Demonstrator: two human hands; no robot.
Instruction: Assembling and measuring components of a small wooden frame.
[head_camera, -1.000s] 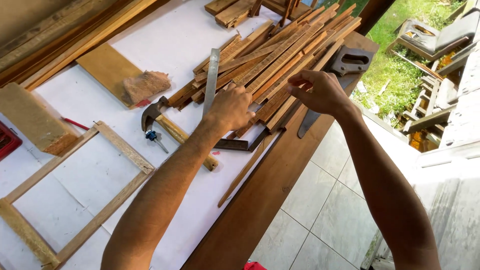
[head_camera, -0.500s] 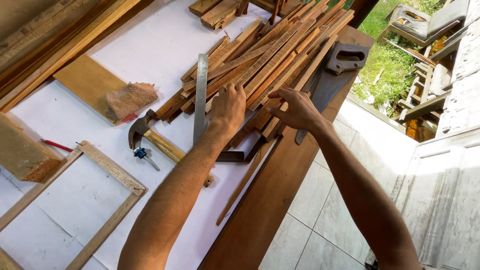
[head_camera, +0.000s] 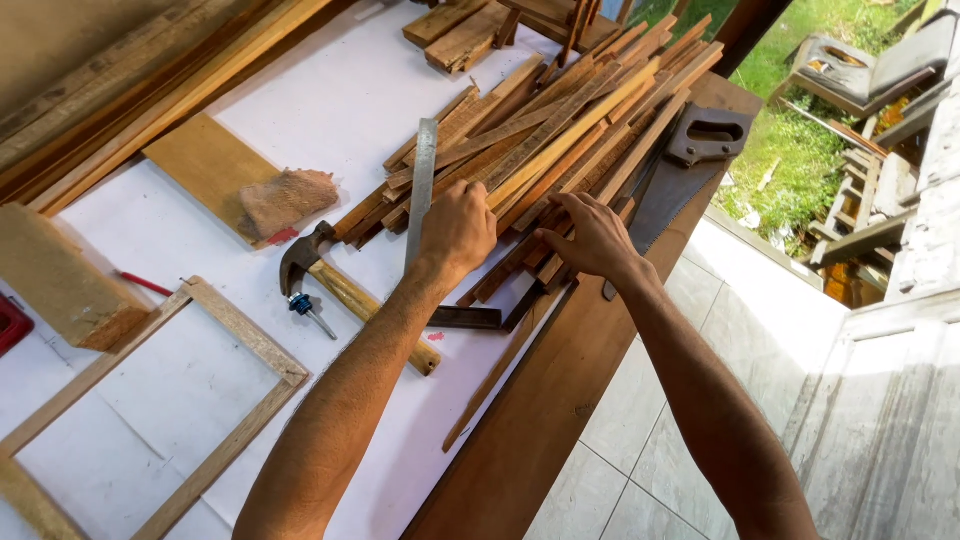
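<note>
On the left of the white table (head_camera: 330, 110) lie a wooden frame (head_camera: 240, 335) and a hammer (head_camera: 345, 285). Next comes the left hand (head_camera: 458, 232). Its fingers are curled on the near ends of the wood strips (head_camera: 560, 130), just beside a metal ruler (head_camera: 422, 185). The right hand (head_camera: 592, 238) lies flat on the same pile, fingers spread. A saw (head_camera: 680, 175) is on the right. The strips look thin, light and stiff, maybe splintery. One would be best held near its middle.
</note>
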